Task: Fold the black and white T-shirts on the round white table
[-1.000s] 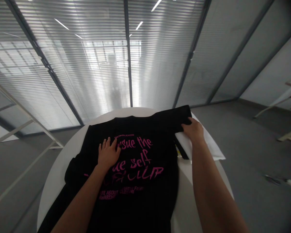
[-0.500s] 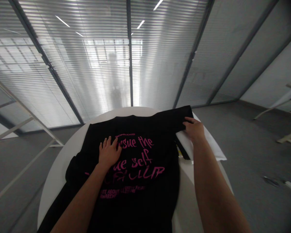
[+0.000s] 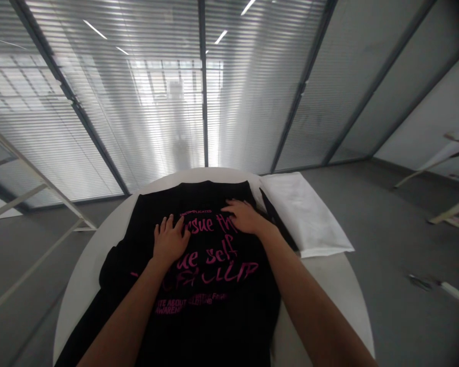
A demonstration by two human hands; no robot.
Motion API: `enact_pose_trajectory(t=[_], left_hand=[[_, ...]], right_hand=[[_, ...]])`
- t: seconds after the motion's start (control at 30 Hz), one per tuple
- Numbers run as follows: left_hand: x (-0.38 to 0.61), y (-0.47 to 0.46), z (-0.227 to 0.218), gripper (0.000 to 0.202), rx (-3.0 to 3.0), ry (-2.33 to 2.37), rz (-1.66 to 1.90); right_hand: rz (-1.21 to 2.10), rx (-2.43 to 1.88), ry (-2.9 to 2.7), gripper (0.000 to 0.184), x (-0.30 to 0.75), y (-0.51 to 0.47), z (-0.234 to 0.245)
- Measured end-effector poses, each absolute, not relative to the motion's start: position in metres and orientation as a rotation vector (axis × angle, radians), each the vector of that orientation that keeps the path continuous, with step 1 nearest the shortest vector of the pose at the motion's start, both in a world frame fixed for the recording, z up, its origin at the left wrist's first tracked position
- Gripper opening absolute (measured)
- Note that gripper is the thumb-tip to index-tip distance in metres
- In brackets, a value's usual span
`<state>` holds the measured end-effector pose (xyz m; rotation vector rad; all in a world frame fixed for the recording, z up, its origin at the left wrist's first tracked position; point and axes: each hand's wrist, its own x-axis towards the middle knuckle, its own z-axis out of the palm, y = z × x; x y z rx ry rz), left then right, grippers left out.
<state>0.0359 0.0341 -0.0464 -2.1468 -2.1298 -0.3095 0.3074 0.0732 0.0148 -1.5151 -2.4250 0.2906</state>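
Note:
A black garment [image 3: 222,326] with pink lettering lies spread on a round white table [image 3: 329,306]. My left hand [image 3: 171,240] rests flat on the garment, over the left part of the lettering, with its fingers apart. Across from it, my right hand [image 3: 245,215] lies on the upper right of the garment beside the top line of big letters. Its fingers are stretched out, palm down. The sleeve at the upper right no longer sticks out; whether it lies over or under the body is hard to make out.
At the table's right edge lies a white plastic-looking packet [image 3: 308,214], with a dark item [image 3: 279,219] partly beneath it. A pale metal frame [image 3: 42,178] stands to the left. Glass partitions with blinds [image 3: 168,102] rise behind the table. More pale legs [image 3: 455,206] stand at right.
My right hand has moved left from the outstretched sleeve onto the garment's body, and the sleeve has come inward, uncovering the white packet. My left hand has stayed in place.

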Motion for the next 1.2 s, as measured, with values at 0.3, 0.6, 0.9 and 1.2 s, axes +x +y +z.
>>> enact_pose_trajectory(t=[0.3,0.6,0.9,1.2], left_hand=[[0.037,0.034,-0.046,0.056,-2.145,-2.124,-0.315],[0.037,0.033,-0.043,0.056,-2.154,-2.137,-0.315],[0.036,0.034,-0.045,0.056,-2.15,-2.132,-0.324],[0.037,0.034,-0.044,0.056,-2.155,-2.147,-0.321]], right_hand=[[0.654,-1.568,-2.399,0.065,0.3,0.074,0.006],[0.527,-1.991,-2.366,0.066,0.32,0.073,0.024],[0.54,-2.295,-2.251,0.09,0.342,0.066,0.026],[0.473,-2.372,-2.098,0.063,0.346,0.065,0.036]])
